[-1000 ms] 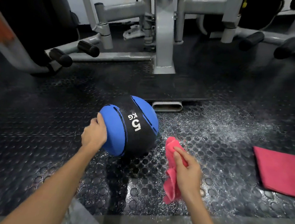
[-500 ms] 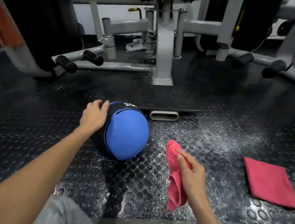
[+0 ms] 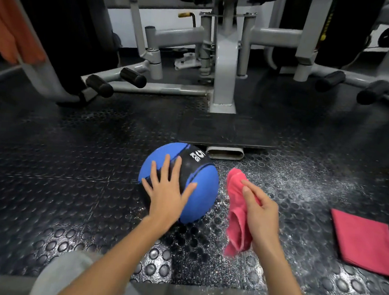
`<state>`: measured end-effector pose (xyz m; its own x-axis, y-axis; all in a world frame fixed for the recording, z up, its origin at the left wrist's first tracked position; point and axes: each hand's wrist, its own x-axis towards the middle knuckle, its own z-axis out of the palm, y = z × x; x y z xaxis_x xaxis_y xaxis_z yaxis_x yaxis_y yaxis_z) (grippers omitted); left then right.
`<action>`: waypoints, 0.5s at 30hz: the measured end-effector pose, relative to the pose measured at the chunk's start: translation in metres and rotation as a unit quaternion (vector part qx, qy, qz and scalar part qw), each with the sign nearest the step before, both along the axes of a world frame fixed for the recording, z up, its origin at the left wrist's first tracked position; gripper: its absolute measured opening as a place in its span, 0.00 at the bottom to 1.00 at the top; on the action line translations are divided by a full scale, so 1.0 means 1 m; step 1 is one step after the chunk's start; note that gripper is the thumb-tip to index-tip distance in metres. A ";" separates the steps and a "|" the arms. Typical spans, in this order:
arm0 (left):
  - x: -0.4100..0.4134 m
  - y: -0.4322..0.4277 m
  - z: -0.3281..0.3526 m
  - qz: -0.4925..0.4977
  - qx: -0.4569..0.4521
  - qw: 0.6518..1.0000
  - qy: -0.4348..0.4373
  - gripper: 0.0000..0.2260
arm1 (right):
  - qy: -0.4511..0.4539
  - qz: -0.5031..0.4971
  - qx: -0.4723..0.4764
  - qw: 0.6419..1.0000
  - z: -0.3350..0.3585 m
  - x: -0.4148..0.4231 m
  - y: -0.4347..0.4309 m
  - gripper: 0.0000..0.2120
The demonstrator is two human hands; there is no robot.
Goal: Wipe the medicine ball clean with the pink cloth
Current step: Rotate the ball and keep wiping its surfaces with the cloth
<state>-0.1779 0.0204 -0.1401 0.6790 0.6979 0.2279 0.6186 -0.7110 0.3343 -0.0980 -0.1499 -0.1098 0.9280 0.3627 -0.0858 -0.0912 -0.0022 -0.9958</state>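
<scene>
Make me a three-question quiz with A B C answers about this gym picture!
1. What colours is the medicine ball? A red and white. B blue and black. C green and yellow.
2. Where is the folded pink cloth? A on the ball. B on the floor. C over a machine.
3. What is the left hand doing? A lying flat on the ball. B gripping a cloth. C making a fist.
Answers: 1 B, blue panels and a black band. 2 B, it lies on the studded floor. 3 A, spread fingers rest on it.
</scene>
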 end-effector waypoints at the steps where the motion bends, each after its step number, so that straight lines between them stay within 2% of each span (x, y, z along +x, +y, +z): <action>1: -0.011 -0.011 -0.007 -0.027 0.042 0.999 0.000 0.31 | -0.009 -0.008 -0.004 1.000 0.000 0.003 0.000 0.09; 4: -0.044 -0.032 -0.023 -0.125 0.137 0.982 -0.031 0.24 | -0.029 -0.025 0.000 0.999 0.000 0.009 -0.004 0.10; 6: -0.057 -0.030 -0.020 -0.121 0.137 0.977 -0.111 0.23 | -0.046 -0.034 0.014 0.998 0.001 0.013 -0.007 0.11; 8: -0.055 -0.022 -0.006 -0.006 0.026 0.983 -0.182 0.23 | -0.061 -0.037 0.013 0.997 0.001 0.016 -0.006 0.12; 10: -0.044 -0.008 0.000 0.112 -0.147 0.965 -0.188 0.21 | -0.096 -0.016 -0.029 0.995 -0.005 0.016 -0.005 0.12; 11: -0.037 -0.004 -0.003 0.129 -0.239 0.945 -0.182 0.20 | -0.106 -0.002 -0.054 0.993 -0.012 0.016 -0.008 0.12; 13: -0.028 -0.010 -0.013 0.083 -0.410 0.881 -0.223 0.21 | -0.069 0.018 -0.047 0.996 -0.023 0.018 -0.019 0.11; 14: -0.023 -0.019 -0.019 0.067 -0.459 0.849 -0.253 0.22 | -0.042 0.025 -0.034 0.998 -0.027 0.020 -0.026 0.11; 15: -0.019 -0.029 -0.022 0.073 -0.471 0.839 -0.263 0.25 | -0.029 0.021 -0.029 0.999 -0.030 0.023 -0.033 0.11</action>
<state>-0.1973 -0.0085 -0.1625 0.5487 0.8037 -0.2304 0.2679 0.0921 0.9591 -0.0746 -0.1833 -0.1402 0.9165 0.3965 -0.0534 -0.0311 -0.0625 -0.9976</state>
